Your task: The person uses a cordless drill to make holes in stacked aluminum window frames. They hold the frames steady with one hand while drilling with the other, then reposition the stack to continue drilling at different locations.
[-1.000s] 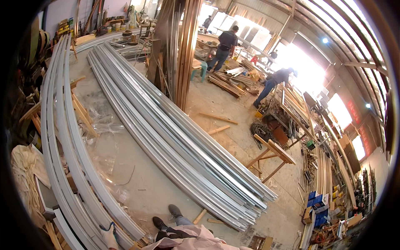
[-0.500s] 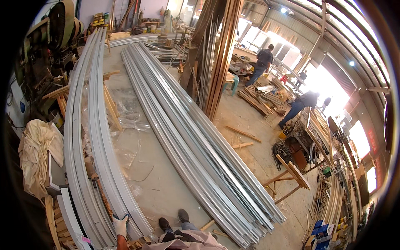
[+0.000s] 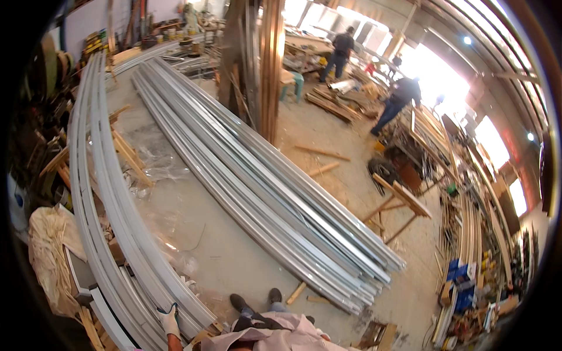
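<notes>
My left hand (image 3: 169, 322), in a white glove with dark fingertips, rests on the near end of a long grey metal profile (image 3: 139, 266). Thumb and forefinger are spread apart on its surface; the other fingers are hard to make out. Beside this piece, more long grey profiles (image 3: 88, 205) run away from me along the left, lying on wooden supports. My right hand does not show. My shoes (image 3: 239, 302) stand on the floor just right of the profiles, below the pale cloth (image 3: 281, 333) of my clothing.
A broad stack of shiny metal profiles (image 3: 252, 193) lies across the middle. A cream cloth (image 3: 50, 251) hangs at the left. A wooden trestle (image 3: 401, 205), a post (image 3: 237, 76) and timber piles (image 3: 331, 105) stand to the right. Two people (image 3: 338, 52) (image 3: 401, 99) are farther off.
My view has turned to the right, so the scene sits farther left. My left hand stays on the profile's near end. The farther people remain in about the same places.
</notes>
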The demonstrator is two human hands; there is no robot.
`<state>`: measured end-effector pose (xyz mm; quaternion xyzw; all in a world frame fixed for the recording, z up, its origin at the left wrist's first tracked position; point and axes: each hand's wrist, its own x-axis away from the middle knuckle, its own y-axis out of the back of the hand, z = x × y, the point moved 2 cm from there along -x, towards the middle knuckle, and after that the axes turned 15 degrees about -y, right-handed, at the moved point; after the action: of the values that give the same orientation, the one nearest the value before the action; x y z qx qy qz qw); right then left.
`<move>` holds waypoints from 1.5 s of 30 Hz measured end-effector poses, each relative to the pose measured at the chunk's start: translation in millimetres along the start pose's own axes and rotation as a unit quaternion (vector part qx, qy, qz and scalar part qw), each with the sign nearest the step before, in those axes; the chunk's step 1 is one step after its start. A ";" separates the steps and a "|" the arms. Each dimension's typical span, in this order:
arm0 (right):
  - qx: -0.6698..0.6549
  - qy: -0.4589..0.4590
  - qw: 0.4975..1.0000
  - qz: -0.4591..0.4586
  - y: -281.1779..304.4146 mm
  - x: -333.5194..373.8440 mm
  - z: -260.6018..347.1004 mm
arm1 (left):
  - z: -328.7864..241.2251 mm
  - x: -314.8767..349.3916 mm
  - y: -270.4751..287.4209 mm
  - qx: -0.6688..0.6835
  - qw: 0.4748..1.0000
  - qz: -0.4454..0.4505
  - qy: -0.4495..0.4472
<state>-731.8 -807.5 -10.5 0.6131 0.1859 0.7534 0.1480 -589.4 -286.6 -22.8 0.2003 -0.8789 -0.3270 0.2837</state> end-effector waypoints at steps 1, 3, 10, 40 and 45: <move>-0.013 -0.013 1.000 -0.002 3.7 3.8 -19.0 | 13.7 -5.1 -4.4 0.015 1.000 -0.012 -0.019; -0.039 -0.045 0.998 -0.006 10.8 9.2 -60.1 | 7.8 -3.9 -11.1 0.058 0.997 -0.028 -0.032; -0.139 -0.151 0.978 0.034 8.2 9.6 -193.5 | 5.5 -5.1 -23.2 0.104 0.993 -0.042 -0.034; -0.366 -0.344 0.864 -0.017 -101.2 -48.4 -325.5 | -210.5 86.8 -396.0 -0.216 0.655 0.643 -0.334; -0.409 -0.332 0.846 0.086 -155.6 -42.0 -340.2 | -197.1 123.6 -457.1 -0.218 0.607 0.673 -0.361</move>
<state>-1057.0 -721.9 -179.8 0.7239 -0.2529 0.5223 0.3732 -482.9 -766.6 -168.8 -0.6500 -0.6999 -0.2713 0.1188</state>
